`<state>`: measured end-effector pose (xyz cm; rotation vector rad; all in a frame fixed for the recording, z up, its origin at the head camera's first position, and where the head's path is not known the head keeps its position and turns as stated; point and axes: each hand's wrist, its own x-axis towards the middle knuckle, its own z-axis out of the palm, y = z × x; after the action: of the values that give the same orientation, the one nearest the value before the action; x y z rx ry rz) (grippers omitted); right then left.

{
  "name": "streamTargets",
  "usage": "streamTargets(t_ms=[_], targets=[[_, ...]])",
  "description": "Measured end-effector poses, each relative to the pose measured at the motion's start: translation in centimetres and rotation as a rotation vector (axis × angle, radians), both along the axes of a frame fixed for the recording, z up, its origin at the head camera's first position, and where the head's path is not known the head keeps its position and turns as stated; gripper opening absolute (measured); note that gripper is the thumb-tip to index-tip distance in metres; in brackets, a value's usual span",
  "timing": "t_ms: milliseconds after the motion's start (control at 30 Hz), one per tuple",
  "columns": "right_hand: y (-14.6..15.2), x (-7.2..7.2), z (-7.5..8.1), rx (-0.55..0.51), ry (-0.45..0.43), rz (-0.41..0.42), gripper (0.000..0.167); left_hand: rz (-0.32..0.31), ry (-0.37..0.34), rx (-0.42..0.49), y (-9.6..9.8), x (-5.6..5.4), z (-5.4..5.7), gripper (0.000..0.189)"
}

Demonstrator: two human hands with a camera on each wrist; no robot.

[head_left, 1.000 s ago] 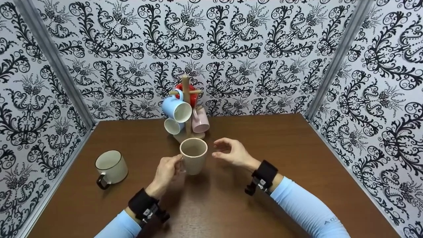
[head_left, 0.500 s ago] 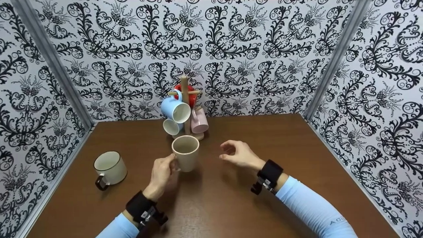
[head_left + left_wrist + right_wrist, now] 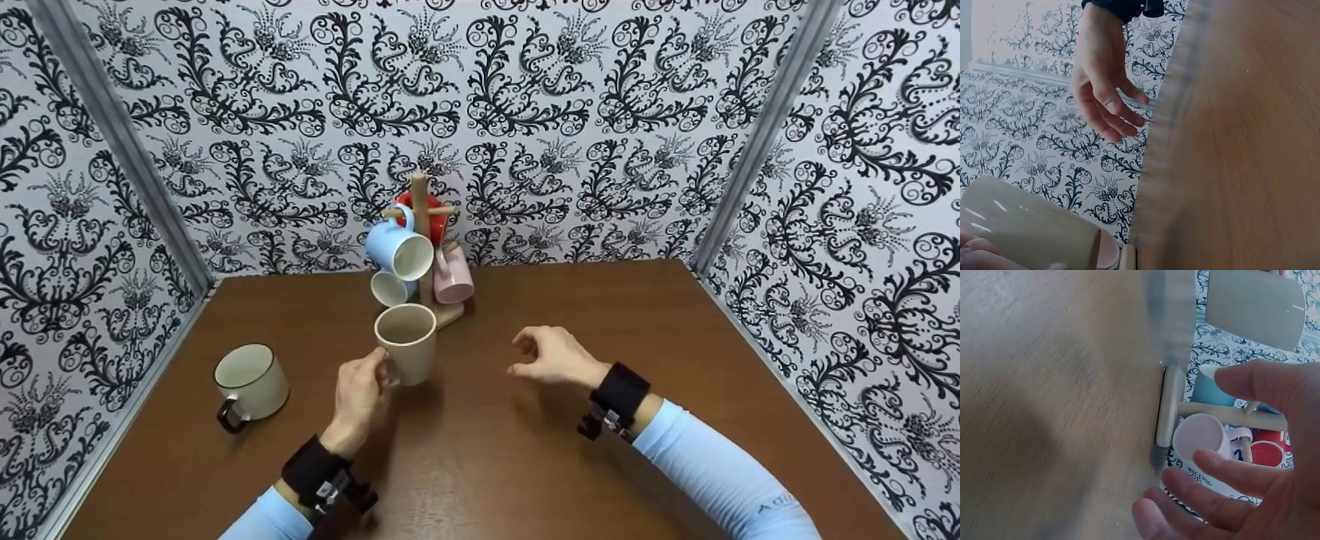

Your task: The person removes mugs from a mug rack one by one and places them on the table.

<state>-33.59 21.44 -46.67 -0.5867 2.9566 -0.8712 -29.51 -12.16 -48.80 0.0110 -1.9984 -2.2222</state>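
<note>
1. The left hand [image 3: 358, 391] pinches the handle of a tall, tapered beige mug [image 3: 414, 360], holding it upright above the brown wooden table [image 3: 487, 457], in front of a pale wooden mug rack [image 3: 420, 193].
2. The right hand [image 3: 559, 356] is relaxed and free, fingers loosely bent, well apart from the beige mug.
3. A cream dark-rimmed mug with a black handle [image 3: 261, 390] stands at left.
4. Light-blue [image 3: 384, 241], pink [image 3: 454, 279] and red mugs [image 3: 433, 225] hang on the rack.

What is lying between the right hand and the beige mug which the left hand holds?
Nothing stands there: in the head view, only bare brown tabletop shows between the right hand and the beige mug.
</note>
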Motion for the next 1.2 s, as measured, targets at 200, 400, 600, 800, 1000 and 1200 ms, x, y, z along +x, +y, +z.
streamTargets(t_ms=[200, 400, 600, 800, 1000, 1200], targets=[[0.1, 0.1, 0.2, 0.038, -0.002, -0.008, 0.057, 0.042, -0.013, -0.033, -0.4, -0.1, 0.1, 0.057], [0.4, 0.1, 0.4, 0.040, 0.020, -0.010, 0.058, 0.086, 0.028, -0.088, -0.8, -0.5, 0.2, 0.056], [0.4, 0.2, 0.3, 0.032, 0.012, -0.017, 0.060, 0.125, 0.023, -0.060, -1.4, -0.8, -0.1, 0.057], [0.6, 0.1, -0.1, 0.026, 0.004, -0.023, 0.063, 0.151, 0.007, -0.019, -2.3, -1.1, -0.6, 0.057], [0.5, 0.0, -0.4, 0.032, -0.002, -0.015, 0.064, 0.189, -0.008, -0.053, -3.3, -1.0, -1.1, 0.055], [0.3, 0.1, -0.7, 0.046, -0.004, -0.017, 0.063, 0.207, -0.051, -0.039, -4.4, -0.5, -1.7, 0.054]])
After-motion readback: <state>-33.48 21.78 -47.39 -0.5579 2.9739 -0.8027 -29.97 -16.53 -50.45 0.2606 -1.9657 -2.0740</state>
